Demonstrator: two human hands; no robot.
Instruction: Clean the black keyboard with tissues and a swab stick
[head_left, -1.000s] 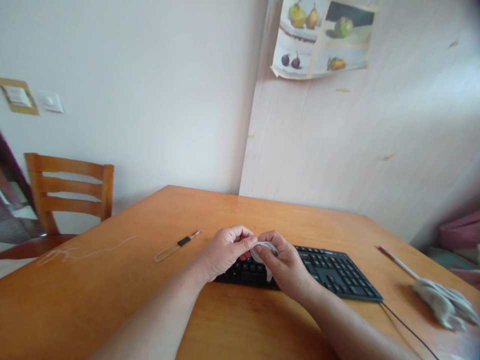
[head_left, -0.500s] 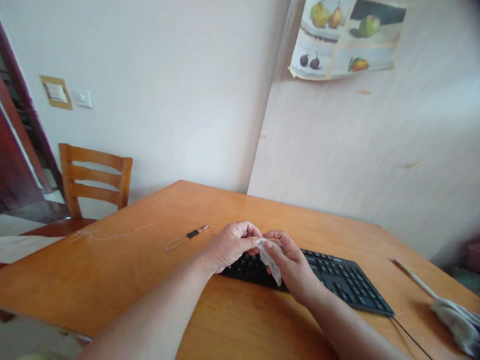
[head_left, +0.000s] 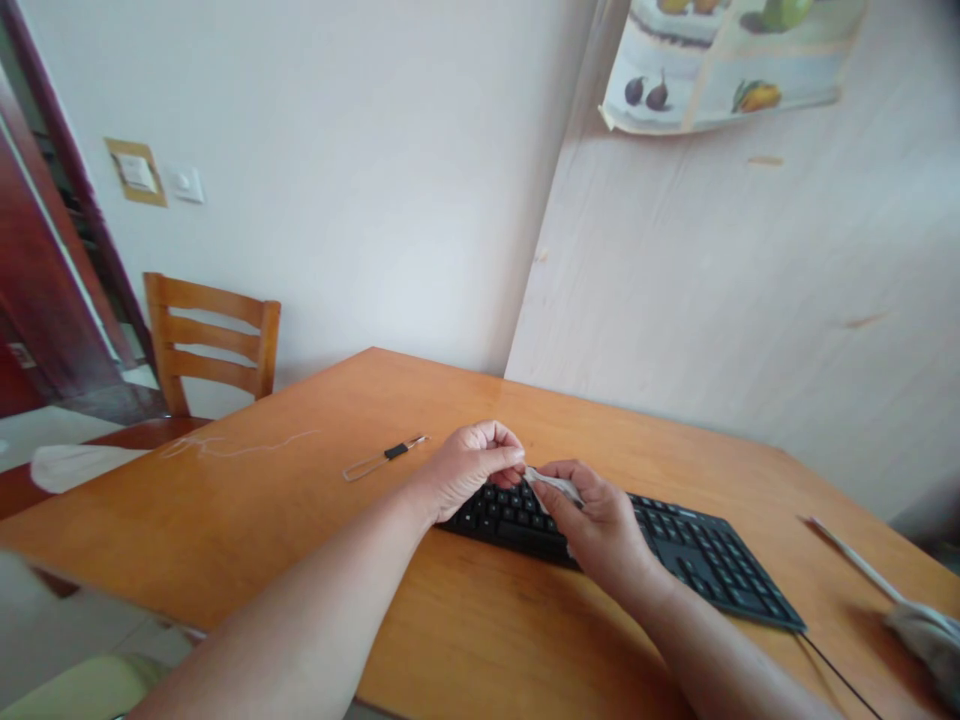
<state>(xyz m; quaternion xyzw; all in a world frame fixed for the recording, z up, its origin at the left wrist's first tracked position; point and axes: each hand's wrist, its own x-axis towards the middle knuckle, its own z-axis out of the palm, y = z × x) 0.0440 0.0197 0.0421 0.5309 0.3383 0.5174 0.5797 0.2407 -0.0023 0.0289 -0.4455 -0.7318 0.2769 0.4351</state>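
Note:
My right hand [head_left: 600, 515] is closed on a crumpled white tissue [head_left: 553, 484], its thumb pressing the tissue against the fingers. My left hand [head_left: 484, 465] pinches with thumb and fingertips just left of the tissue's tip; whatever lies in that pinch is too small and hidden to name. Both hands are over a black keyboard [head_left: 694, 560], covering part of its left and middle keys. A wire-loop tool with a black grip [head_left: 395, 452] lies on the table to the left of my left hand.
The wooden table [head_left: 450, 640] stands against the wall. White thread [head_left: 247, 448] lies at its left. On the right are a pale-handled brush-like tool [head_left: 855, 555] and the keyboard cable [head_left: 840, 675]. A wooden chair [head_left: 214, 335] stands at the left, with a pale green seat [head_left: 90, 690] nearer.
The tissue hung down between both hands before; now it is bunched in my right hand. My hands have drawn slightly apart. The camera view has shifted a little to the left and down.

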